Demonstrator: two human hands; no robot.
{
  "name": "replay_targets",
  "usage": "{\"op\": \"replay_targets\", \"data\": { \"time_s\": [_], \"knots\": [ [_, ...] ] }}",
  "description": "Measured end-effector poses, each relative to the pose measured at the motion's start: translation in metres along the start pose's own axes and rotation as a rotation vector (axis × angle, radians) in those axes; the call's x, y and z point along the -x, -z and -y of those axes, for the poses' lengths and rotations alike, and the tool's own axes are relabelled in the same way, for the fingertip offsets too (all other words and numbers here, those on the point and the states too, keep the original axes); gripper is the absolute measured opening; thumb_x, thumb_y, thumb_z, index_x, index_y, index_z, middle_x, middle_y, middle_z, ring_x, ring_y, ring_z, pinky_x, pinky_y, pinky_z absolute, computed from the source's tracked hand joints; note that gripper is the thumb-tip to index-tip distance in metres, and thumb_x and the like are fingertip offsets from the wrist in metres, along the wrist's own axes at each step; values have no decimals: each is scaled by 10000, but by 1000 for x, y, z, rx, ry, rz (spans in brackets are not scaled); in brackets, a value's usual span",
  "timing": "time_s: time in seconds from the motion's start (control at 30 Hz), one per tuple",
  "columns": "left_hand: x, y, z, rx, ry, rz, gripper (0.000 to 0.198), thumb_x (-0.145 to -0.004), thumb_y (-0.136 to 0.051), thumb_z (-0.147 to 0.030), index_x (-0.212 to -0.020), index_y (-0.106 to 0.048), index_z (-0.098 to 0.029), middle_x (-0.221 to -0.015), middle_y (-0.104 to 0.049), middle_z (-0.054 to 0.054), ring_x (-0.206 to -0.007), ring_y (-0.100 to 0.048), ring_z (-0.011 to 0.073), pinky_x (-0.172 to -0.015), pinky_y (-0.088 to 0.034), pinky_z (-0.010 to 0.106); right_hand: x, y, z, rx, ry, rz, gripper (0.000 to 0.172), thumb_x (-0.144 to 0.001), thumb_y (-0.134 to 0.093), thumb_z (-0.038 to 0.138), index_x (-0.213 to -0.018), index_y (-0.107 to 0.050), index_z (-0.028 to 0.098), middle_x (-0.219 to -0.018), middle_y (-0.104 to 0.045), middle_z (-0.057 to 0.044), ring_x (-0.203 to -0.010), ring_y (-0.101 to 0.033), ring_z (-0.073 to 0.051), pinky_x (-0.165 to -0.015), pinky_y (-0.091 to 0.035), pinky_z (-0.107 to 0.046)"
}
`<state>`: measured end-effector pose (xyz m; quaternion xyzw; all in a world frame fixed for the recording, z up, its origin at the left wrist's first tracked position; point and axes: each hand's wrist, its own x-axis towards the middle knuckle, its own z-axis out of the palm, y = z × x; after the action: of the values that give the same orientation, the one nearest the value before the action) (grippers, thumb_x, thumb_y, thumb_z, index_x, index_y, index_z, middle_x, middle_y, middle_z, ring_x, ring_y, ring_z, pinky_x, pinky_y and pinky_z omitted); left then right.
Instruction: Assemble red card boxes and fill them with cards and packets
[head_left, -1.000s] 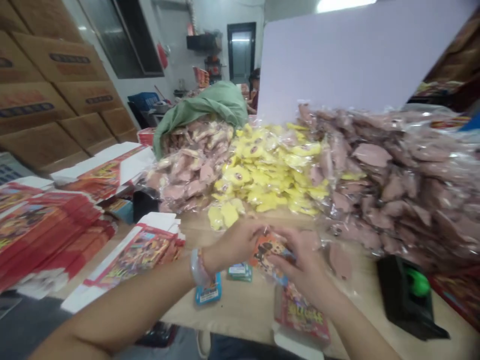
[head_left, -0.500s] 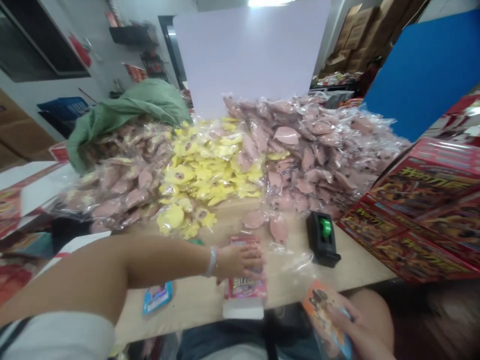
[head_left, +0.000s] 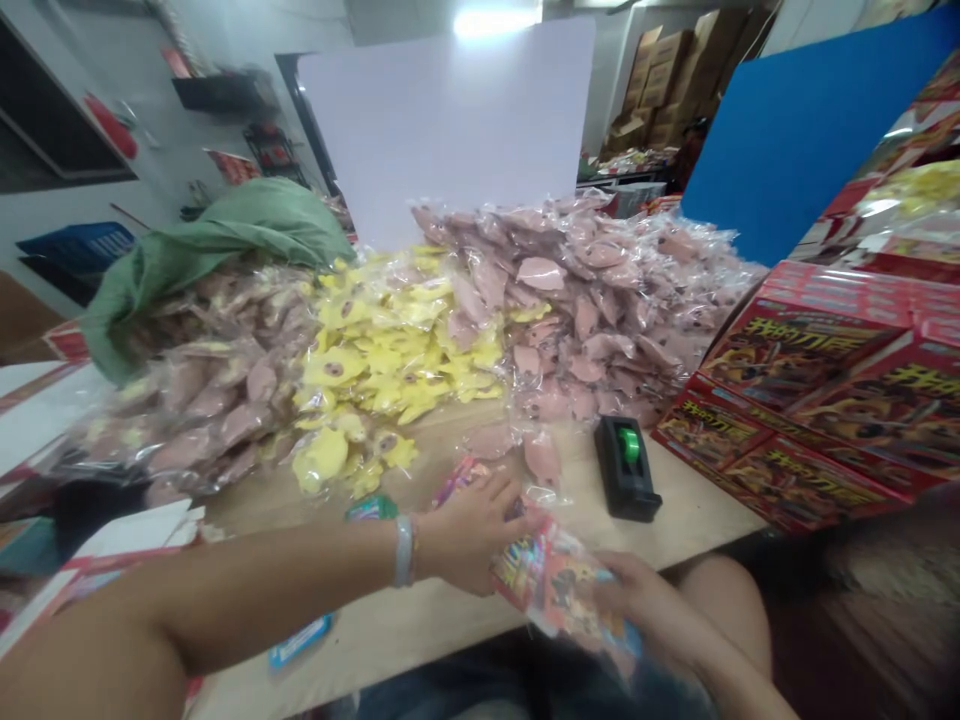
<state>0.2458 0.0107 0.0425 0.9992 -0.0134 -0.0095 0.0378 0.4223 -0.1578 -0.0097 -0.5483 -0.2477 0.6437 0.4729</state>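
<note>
My left hand [head_left: 469,530] grips a small shiny red printed box [head_left: 519,570] over the table, its fingers laid across the top. The box is tilted, with its near end turned toward my right hand [head_left: 641,595]. That hand is closed on a flat orange and blue printed packet [head_left: 574,595], smeared by motion. Box and packet meet or overlap; whether the packet's edge is inside the box I cannot tell. A small blue pack [head_left: 300,640] lies below my left forearm, and a green pack [head_left: 372,508] lies just beyond that forearm.
A black tape dispenser [head_left: 628,470] with green tape stands to the right. Bagged yellow pieces [head_left: 397,345] and bagged pink pieces [head_left: 600,300] are heaped behind. Stacked red boxes [head_left: 802,400] border the right side; a green sack [head_left: 225,235] lies far left.
My left hand has picked up the red box from lying flat and tilted it toward the right. My right hand has brought the packet up and left to the box.
</note>
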Motion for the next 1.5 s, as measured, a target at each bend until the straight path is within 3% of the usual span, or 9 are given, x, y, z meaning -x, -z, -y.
{"op": "replay_targets", "data": {
  "time_s": [0.2, 0.33, 0.47, 0.67, 0.83, 1.0, 1.23, 1.4, 1.5],
  "knots": [
    [-10, 5, -28, 43, 326, -201, 893, -551, -678, -375, -1331, -291, -176, -1223, -382, 180, -1138, -334, 399, -969, -233, 533, -12, -45, 43, -3, 242, -503, 370, -629, -696, 397, -918, -568, 205, -832, -613, -3, -748, -600, -175, -642, -507, -298],
    [-1, 16, -44, 303, 484, -344, 906, -563, -678, -435, -1345, -281, -209, -1241, -367, 172, -1132, -336, 388, -928, -274, 559, 11, -70, 58, 152, 294, -231, 338, -689, -646, 441, -862, -623, 152, -818, -648, -48, -811, -586, -216, -750, -471, -321],
    [23, 24, -57, 970, 430, -239, 806, -714, -605, -442, -1376, -185, -257, -1124, -517, 111, -986, -508, 276, -834, -427, 447, 34, -64, 75, 332, 132, 234, 290, -767, -572, 417, -853, -664, 156, -770, -655, -45, -744, -588, -208, -671, -465, -306],
    [39, -3, -87, 1474, 343, -562, 597, -878, -420, -311, -1374, -91, -258, -1295, -430, 101, -1104, -495, 212, -909, -430, 354, 37, -46, 59, 205, 479, -757, 385, -692, -654, 441, -1016, -619, 236, -918, -659, -53, -906, -567, -237, -778, -447, -326],
    [53, -2, -99, 992, 369, -565, 512, -829, -498, -278, -1274, -247, -242, -1163, -516, 109, -973, -554, 209, -826, -465, 331, 53, -68, 29, -346, 83, -238, 554, -746, -488, 603, -1130, -581, 214, -987, -669, -91, -965, -582, -282, -811, -454, -421],
    [51, 5, -93, 948, 453, -401, 193, -846, -465, -337, -984, -444, -203, -841, -586, 40, -734, -563, 169, -640, -451, 277, 62, -76, 25, -442, -58, -137, 441, -717, -603, 445, -1082, -624, 198, -949, -687, -82, -919, -611, -269, -854, -427, -415],
    [28, -41, -97, 1230, 787, -296, 349, -784, -563, -306, -1061, -402, -167, -866, -591, 23, -786, -564, 167, -694, -427, 285, 43, -47, 21, -69, -14, 16, 356, -753, -592, 450, -957, -686, 174, -973, -667, -99, -936, -586, -245, -894, -390, -400],
    [35, -22, -101, 1161, 791, -272, 845, -723, -629, -274, -1358, -77, -191, -700, -532, -52, -618, -508, 136, -590, -389, 256, 40, -56, 38, 346, 133, 23, 267, -752, -620, 386, -953, -667, 216, -900, -660, -42, -824, -590, -189, -756, -465, -303],
    [43, -13, -99, 1202, 730, -260, 844, -695, -665, -271, -1355, -141, -238, -750, -557, -46, -652, -519, 132, -613, -402, 250, 38, -67, 42, 490, 167, 116, 330, -806, -558, 379, -1094, -627, 233, -1032, -651, -48, -944, -576, -209, -868, -431, -326]
  ]
}}
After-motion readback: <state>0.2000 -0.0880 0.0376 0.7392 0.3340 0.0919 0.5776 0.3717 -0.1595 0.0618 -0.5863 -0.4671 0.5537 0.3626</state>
